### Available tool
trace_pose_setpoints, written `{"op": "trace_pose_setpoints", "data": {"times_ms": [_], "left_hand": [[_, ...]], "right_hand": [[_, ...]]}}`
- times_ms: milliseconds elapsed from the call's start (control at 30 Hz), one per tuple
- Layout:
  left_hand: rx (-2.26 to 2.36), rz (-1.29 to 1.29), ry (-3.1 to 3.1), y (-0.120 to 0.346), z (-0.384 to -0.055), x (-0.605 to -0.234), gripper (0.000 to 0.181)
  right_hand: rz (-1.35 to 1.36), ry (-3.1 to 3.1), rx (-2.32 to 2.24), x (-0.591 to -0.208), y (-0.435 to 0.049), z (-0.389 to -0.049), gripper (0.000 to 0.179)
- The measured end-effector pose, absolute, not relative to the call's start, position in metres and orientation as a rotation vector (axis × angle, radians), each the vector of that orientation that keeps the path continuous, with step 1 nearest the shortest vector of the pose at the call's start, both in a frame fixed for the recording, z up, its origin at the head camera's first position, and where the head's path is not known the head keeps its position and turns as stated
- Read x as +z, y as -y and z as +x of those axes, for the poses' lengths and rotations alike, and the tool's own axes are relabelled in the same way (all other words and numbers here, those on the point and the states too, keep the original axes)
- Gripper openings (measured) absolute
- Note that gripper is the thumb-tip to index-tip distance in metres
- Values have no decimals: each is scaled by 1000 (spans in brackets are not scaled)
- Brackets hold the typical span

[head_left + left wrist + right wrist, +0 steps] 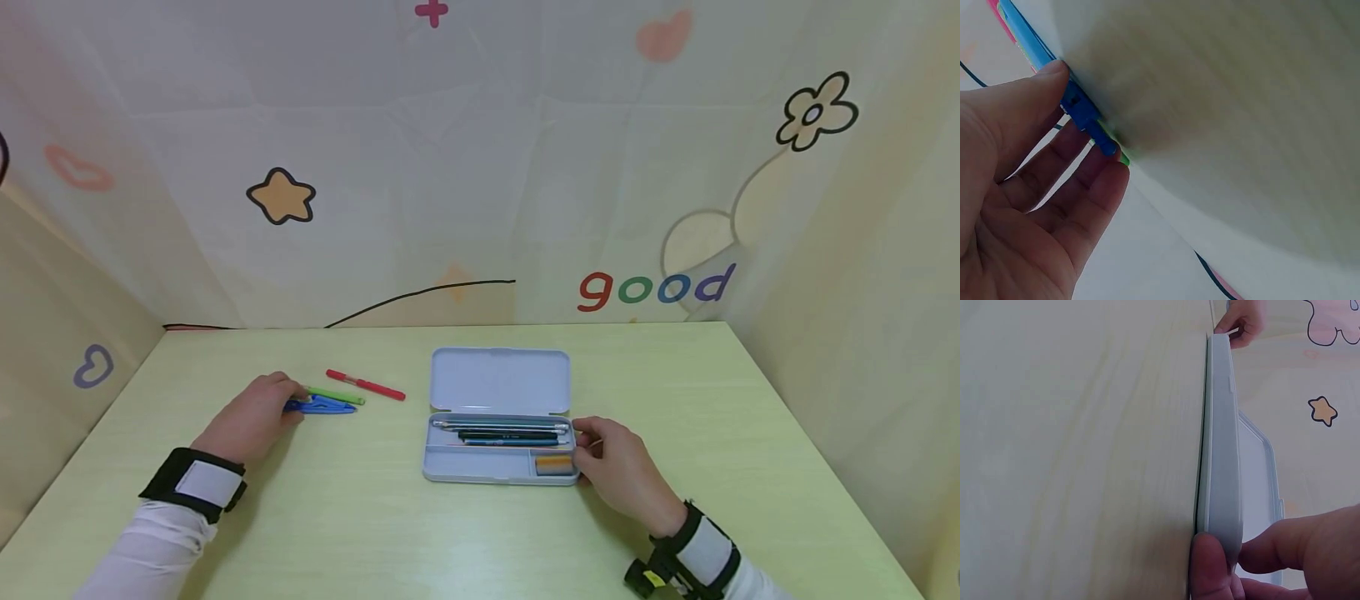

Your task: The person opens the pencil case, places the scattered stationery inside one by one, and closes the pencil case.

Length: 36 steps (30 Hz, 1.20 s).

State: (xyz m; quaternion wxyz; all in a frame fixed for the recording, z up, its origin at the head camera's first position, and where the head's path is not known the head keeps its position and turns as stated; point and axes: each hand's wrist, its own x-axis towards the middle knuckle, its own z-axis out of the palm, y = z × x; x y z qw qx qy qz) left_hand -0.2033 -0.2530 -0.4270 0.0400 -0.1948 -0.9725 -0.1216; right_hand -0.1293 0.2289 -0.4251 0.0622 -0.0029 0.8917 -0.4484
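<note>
My left hand (pixel 255 417) is at the left of the table and pinches a blue drawing compass (pixel 322 405) near its knobbed top. In the left wrist view the thumb lies on the compass (pixel 1075 100), with fingers beneath it. A green marker (pixel 341 396) lies right behind the compass, and a red marker (pixel 367 385) is farther back. My right hand (pixel 618 462) holds the right end of an open, pale pencil case (pixel 480 467). In the right wrist view, thumb and fingers are around a corner of the case (pixel 1222 456).
Inside the case lie several pencils (pixel 510 437) and an orange-and-white eraser (pixel 553 465). Its lid (pixel 500 381) is folded back on the table (pixel 360 517). A printed curtain (pixel 480 167) hangs behind and at both sides.
</note>
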Motion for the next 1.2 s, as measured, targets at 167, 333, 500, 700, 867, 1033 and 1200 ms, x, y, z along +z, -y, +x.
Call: {"op": "trace_pose_setpoints", "data": {"times_ms": [167,333,500,700,867,1033,1200], "left_hand": [[-352,-595,3010,255,-206,-429,20],[-325,-604,3018,254,-206,-431,19],[-331,-613,3018,251,-204,-428,17],[-352,-630,3010,250,-200,-427,16],[-371,-669,2979,252,-197,-425,15],[-391,-709,2936,251,-192,-421,14],[-403,-749,2904,245,-186,-413,15]], "right_hand": [[3,-2695,-1352,-425,-229,-129,37],[5,-2697,-1353,-426,-230,-128,37],[4,-2694,-1348,-425,-230,-128,38],[-2,-2686,-1361,-425,-230,-128,38],[-8,-2697,-1346,-425,-230,-128,38],[-12,-2706,-1340,-425,-230,-129,37],[-7,-2705,-1339,-425,-230,-129,38]]}}
